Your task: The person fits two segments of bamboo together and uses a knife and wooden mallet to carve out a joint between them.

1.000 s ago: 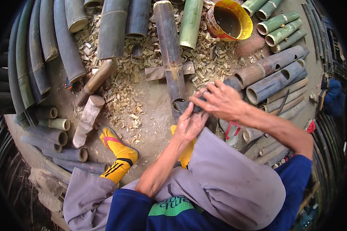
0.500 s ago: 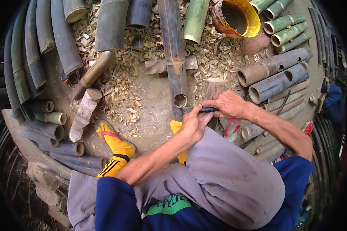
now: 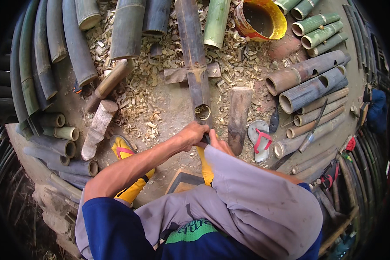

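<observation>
A long dark bamboo pole (image 3: 193, 47) runs toward me, with a round hole (image 3: 202, 112) cut near its near end. Just below that hole, my left hand (image 3: 193, 135) is closed round a dark-handled tool (image 3: 206, 139). Only a short dark piece of the tool shows, and its kind cannot be made out. My right hand (image 3: 220, 144) grips beside it with bent fingers, partly hidden behind my raised knee. A low wooden block (image 3: 176, 76) lies crosswise under the pole.
Pale wood chips (image 3: 138, 82) cover the ground. A yellow-red bucket (image 3: 278, 21) stands far right. Cut bamboo tubes (image 3: 310, 93) lie at right, others (image 3: 81, 47) at left. A wooden post (image 3: 239, 117), a sandal (image 3: 259, 141) and a long blade (image 3: 313, 128) lie right of the pole.
My left hand has moved left and slightly down, my right hand left and down, nearer the pole's end. The tool has turned and is mostly hidden. The post and sandal have come into fuller view.
</observation>
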A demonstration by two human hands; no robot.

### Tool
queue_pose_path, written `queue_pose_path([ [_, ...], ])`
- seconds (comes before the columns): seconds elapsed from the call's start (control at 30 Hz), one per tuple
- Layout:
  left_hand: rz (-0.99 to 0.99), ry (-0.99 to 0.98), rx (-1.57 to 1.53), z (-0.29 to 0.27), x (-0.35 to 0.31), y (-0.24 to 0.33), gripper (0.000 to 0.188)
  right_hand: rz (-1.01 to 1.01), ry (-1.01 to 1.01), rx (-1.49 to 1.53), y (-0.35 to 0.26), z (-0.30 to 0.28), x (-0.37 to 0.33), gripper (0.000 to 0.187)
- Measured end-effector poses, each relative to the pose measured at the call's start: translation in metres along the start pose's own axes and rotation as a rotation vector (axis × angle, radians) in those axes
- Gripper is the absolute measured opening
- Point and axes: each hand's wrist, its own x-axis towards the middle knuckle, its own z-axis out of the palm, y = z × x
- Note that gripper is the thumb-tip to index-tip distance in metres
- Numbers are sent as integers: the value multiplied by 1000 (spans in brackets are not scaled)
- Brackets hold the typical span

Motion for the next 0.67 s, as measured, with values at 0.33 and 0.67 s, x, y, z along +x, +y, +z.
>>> queue_pose_path([
  [0.33,317,-161,-826,42,21,4,31,-626,561,-863,-13,-111,11,34],
  [0.67,544,-248,-1581,45,2,23,42,-493,-306,-1492,-131,-142,101,32],
])
